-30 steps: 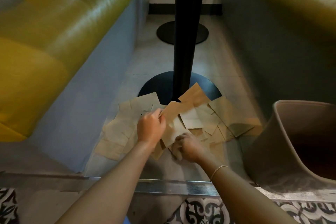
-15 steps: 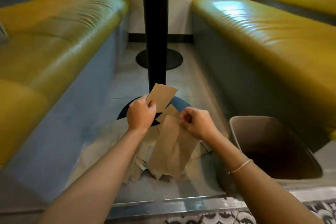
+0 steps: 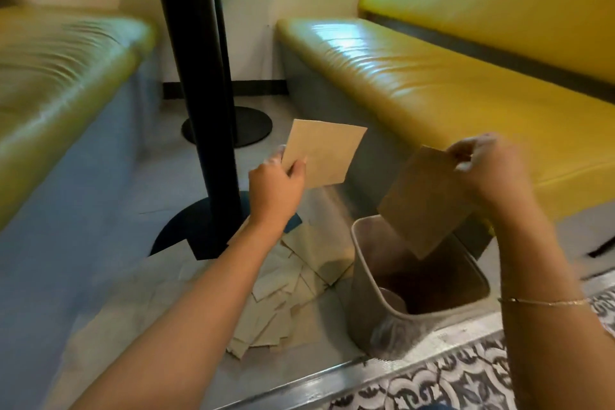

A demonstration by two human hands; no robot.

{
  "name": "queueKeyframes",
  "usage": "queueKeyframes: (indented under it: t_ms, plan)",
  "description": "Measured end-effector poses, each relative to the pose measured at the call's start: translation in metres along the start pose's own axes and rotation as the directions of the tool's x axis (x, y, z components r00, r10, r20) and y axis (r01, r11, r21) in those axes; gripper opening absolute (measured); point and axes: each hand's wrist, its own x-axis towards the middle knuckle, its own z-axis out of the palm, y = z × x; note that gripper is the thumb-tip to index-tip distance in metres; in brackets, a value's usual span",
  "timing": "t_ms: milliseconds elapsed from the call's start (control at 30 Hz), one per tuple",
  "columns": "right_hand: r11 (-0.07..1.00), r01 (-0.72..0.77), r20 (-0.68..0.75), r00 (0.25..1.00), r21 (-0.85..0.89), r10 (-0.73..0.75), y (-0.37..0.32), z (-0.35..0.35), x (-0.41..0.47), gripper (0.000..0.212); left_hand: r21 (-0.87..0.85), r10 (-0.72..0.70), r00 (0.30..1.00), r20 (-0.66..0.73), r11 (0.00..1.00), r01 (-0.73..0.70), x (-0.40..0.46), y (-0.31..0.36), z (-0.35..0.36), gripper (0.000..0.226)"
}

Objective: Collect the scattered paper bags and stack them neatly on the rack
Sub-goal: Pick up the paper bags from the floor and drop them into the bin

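Between the benches: both hands raised above the floor, each with one bag.
Left hand (image 3: 276,188): fingers curled, thumb and fingertips pinching the lower left corner of a flat tan bag (image 3: 324,152); bag upright, tilted slightly, clear of everything else.
Right hand (image 3: 484,170): fingers bent, pinching the top right corner of a darker bag (image 3: 421,206); bag hanging at a slant, its low corner over the bin's mouth, not touching the rim.
Pile (image 3: 286,289): loose bags overlapping on the floor, touching the bin's left wall and reaching the pole's base.
Bin (image 3: 369,313): open top, standing against the right bench (image 3: 416,83), just inside the metal floor strip (image 3: 299,379).
Pole (image 3: 196,76): black, upright, left of the left hand, apart from it.
Open room: bare floor left of the pile toward the left bench (image 3: 56,76); gap between the two held bags.
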Motion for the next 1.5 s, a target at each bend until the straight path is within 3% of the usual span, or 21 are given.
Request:
queueKeyframes:
  t_ms: [133, 200, 233, 300, 333, 400, 467, 500, 567, 667, 767, 833, 900, 1000, 1067, 1133, 1267, 1400, 1500]
  plan:
    - [0.999, -0.047, 0.144, 0.988, -0.015, 0.048, 0.014, 0.037, -0.010, 0.042, -0.182, -0.047, 0.980, 0.194, 0.980, 0.083, -0.006, 0.013, 0.007, 0.031]
    - [0.972, -0.112, 0.148, 0.986, 0.205, 0.082, 0.014, 0.050, -0.014, 0.070, -0.349, -0.104, 0.943, 0.317, 0.911, 0.218, -0.007, 0.011, 0.011, 0.028]
    - [0.910, -0.181, 0.180, 0.976, 0.374, 0.120, 0.014, 0.053, -0.015, 0.083, -0.429, -0.133, 0.918, 0.373, 0.853, 0.297, -0.008, 0.010, 0.013, 0.023]
    - [0.654, -0.292, 0.258, 0.954, 0.698, 0.150, 0.017, 0.058, -0.014, 0.092, -0.543, -0.147, 0.883, 0.445, 0.740, 0.397, -0.011, 0.006, 0.018, 0.015]
    - [0.528, -0.314, 0.285, 0.948, 0.789, 0.139, 0.020, 0.060, -0.014, 0.083, -0.568, -0.140, 0.875, 0.464, 0.711, 0.415, -0.013, 0.004, 0.020, 0.015]
    - [0.433, -0.313, 0.287, 0.950, 0.845, 0.126, 0.022, 0.058, -0.015, 0.054, -0.588, -0.134, 0.860, 0.492, 0.678, 0.442, -0.017, 0.001, 0.027, 0.019]
    - [0.481, -0.294, 0.263, 0.956, 0.826, 0.134, 0.022, 0.050, -0.018, 0.022, -0.574, -0.136, 0.834, 0.535, 0.666, 0.477, -0.022, -0.003, 0.034, 0.024]
    - [0.541, -0.261, 0.234, 0.965, 0.799, 0.120, 0.024, 0.045, -0.017, 0.019, -0.547, -0.133, 0.822, 0.554, 0.685, 0.480, -0.024, -0.006, 0.038, 0.025]
    - [0.722, -0.146, 0.153, 0.987, 0.676, 0.056, 0.031, 0.030, -0.013, 0.031, -0.407, -0.149, 0.799, 0.583, 0.798, 0.445, -0.027, -0.020, 0.046, 0.026]
    - [0.952, -0.024, 0.160, 0.987, 0.306, -0.026, 0.038, 0.006, -0.006, 0.027, -0.092, -0.280, 0.738, 0.614, 0.903, 0.420, -0.042, -0.053, 0.057, 0.040]
    - [0.997, -0.032, 0.282, 0.958, -0.077, 0.053, 0.039, 0.006, -0.003, 0.028, 0.176, -0.372, 0.681, 0.630, 0.923, 0.341, -0.068, -0.093, 0.064, 0.040]
    - [0.976, -0.021, 0.357, 0.929, -0.219, 0.100, 0.033, 0.021, -0.012, 0.028, 0.314, -0.419, 0.605, 0.677, 0.908, 0.277, -0.085, -0.121, 0.066, 0.030]
    - [0.980, -0.016, 0.391, 0.916, -0.199, 0.095, 0.029, 0.046, -0.023, 0.026, 0.433, -0.472, 0.518, 0.714, 0.878, 0.202, -0.103, -0.146, 0.066, 0.017]
    - [0.998, 0.042, 0.321, 0.947, -0.055, -0.022, 0.016, 0.081, -0.042, 0.023, 0.572, -0.521, 0.492, 0.698, 0.818, 0.054, -0.129, -0.176, 0.068, 0.028]
    - [0.984, 0.178, 0.268, 0.947, 0.020, -0.176, 0.002, 0.103, -0.052, 0.022, 0.632, -0.539, 0.473, 0.697, 0.774, -0.049, -0.144, -0.191, 0.069, 0.032]
    - [0.944, 0.308, 0.247, 0.912, 0.115, -0.327, -0.016, 0.125, -0.063, 0.020, 0.659, -0.533, 0.485, 0.693, 0.741, -0.127, -0.157, -0.204, 0.071, 0.034]
    - [0.870, 0.455, 0.358, 0.793, 0.191, -0.493, -0.040, 0.171, -0.082, 0.020, 0.708, -0.506, 0.599, 0.621, 0.690, -0.151, -0.179, -0.234, 0.070, 0.034]
    - [0.854, 0.492, 0.564, 0.663, 0.167, -0.492, -0.049, 0.221, -0.101, 0.024, 0.749, -0.531, 0.628, 0.568, 0.651, -0.127, -0.182, -0.261, 0.067, 0.049]
    - [0.878, 0.462, 0.650, 0.629, 0.129, -0.426, -0.045, 0.250, -0.110, 0.025, 0.734, -0.517, 0.617, 0.593, 0.663, -0.149, -0.180, -0.274, 0.066, 0.048]
